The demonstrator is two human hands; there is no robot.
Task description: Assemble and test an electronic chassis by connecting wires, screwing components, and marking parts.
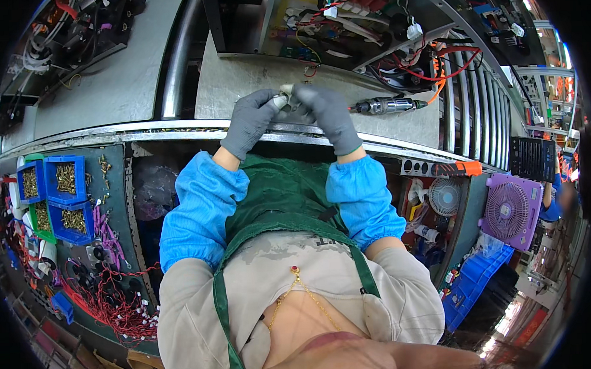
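Observation:
Both my hands wear grey gloves with pale fingertips and meet over the metal work surface (223,79). My left hand (249,120) is closed in a pinch, but what it holds, if anything, is too small to make out. Close against it is my right hand (329,115), its curled fingers smeared by motion. A power screwdriver (390,106) with an orange cable lies just right of the right hand. Beyond my hands stands an open metal frame (264,20) full of wiring, with a thin yellow wire (310,48) hanging toward me.
To my left, blue bins (86,179) of brass-coloured screws stand on a green bench (115,158), near bundled red wires (127,314). On the right are metal rollers (476,106), an orange-handled tool (461,169), a purple fan (508,209) and a blue crate (471,289).

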